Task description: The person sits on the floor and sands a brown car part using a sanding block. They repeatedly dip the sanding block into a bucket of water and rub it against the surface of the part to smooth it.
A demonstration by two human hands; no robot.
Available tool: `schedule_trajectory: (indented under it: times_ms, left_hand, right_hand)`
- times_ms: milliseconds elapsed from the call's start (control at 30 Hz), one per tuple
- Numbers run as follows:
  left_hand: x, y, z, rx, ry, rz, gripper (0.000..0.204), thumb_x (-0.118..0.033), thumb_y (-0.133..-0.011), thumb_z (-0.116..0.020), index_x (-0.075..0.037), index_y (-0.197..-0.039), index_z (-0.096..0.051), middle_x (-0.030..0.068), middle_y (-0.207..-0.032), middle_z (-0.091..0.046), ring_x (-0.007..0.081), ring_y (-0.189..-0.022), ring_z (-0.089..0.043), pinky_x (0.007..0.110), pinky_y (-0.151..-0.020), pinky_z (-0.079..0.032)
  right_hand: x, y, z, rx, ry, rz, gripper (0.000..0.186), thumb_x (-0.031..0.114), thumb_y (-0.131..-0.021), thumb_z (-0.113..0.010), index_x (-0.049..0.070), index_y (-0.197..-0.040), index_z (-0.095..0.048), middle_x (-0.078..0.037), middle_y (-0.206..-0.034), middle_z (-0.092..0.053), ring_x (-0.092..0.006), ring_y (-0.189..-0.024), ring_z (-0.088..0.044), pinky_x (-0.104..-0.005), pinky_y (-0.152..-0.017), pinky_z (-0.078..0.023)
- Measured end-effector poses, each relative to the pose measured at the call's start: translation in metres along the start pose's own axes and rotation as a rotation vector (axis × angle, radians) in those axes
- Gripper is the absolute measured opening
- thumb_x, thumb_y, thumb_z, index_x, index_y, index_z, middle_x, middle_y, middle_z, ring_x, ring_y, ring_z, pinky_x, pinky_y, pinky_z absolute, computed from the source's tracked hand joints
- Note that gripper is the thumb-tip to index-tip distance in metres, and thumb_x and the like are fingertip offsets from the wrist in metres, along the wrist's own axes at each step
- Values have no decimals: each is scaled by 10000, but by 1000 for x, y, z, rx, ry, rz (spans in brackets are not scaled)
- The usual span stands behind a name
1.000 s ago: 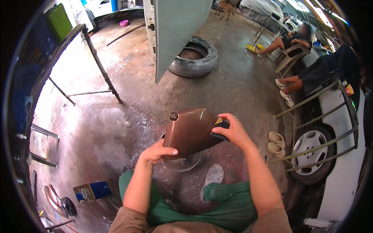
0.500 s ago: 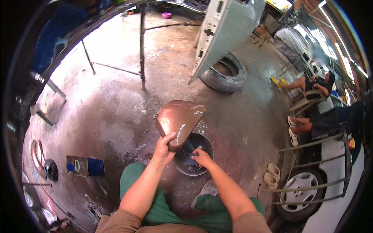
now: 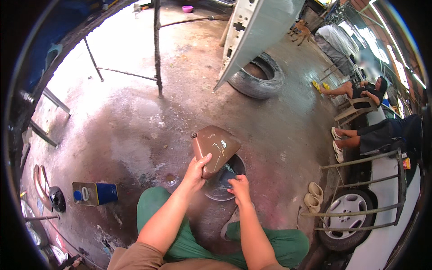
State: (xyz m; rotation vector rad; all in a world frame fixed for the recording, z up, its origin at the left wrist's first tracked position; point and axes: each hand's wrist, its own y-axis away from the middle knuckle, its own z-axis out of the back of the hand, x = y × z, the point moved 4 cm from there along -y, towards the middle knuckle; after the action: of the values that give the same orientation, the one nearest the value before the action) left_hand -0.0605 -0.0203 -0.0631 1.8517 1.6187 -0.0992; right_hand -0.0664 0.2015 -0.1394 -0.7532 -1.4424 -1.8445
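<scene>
My left hand grips the lower end of a brown motorcycle side cover, thumb on its face. The cover is tilted, with pale scuffs and a wet-looking shine, and a small round knob shows at its upper left corner. Beneath it stands a round metal basin, partly hidden by the cover. My right hand is closed, pinching a dark sheet that looks like sandpaper, over the basin and close to the cover's lower right edge.
A blue-and-tan can lies at left. Ahead are a tire, a pale vehicle door panel and a metal stand. Clogs, a metal frame and a wheel are at right, near two seated people.
The side cover has turned and moved slightly down and right with my left hand. My right hand has shifted right and turned more upright. The view has shifted a little.
</scene>
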Motion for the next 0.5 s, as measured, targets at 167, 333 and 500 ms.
schedule_trajectory:
  times_ms: [167, 333, 500]
  left_hand:
    - [35, -1, -25, 80, -31, 132, 488, -279, -984, -677, -45, -1374, -500, 88, -1240, -642, 190, -1101, -640, 347, -878, -536]
    - [74, 3, -14, 33, -165, 328, 483, -274, -996, -647, -82, -1405, -476, 83, -1287, -610, 221, -1111, -623, 418, -923, -523]
    - [78, 9, 3, -56, -229, 158, 344, -222, -1001, -635, -23, -1275, -574, 83, -1148, -680, 163, -975, -654, 330, -847, -534]
  right_hand:
    - [79, 24, 82, -241, 86, 313, 449, 82, -894, -569, 1, -1326, -475, -165, -1238, -549, -296, -1122, -561, -436, -925, -510]
    - [85, 41, 12, -47, 590, 621, 583, 143, -986, -510, -57, -1506, -338, -260, -1569, -349, -367, -1484, -312, -420, -1230, -221]
    - [50, 77, -37, 176, 726, 796, 678, 327, -1062, -367, -69, -1576, -170, -265, -1667, -90, -395, -1557, -72, -520, -1252, -48]
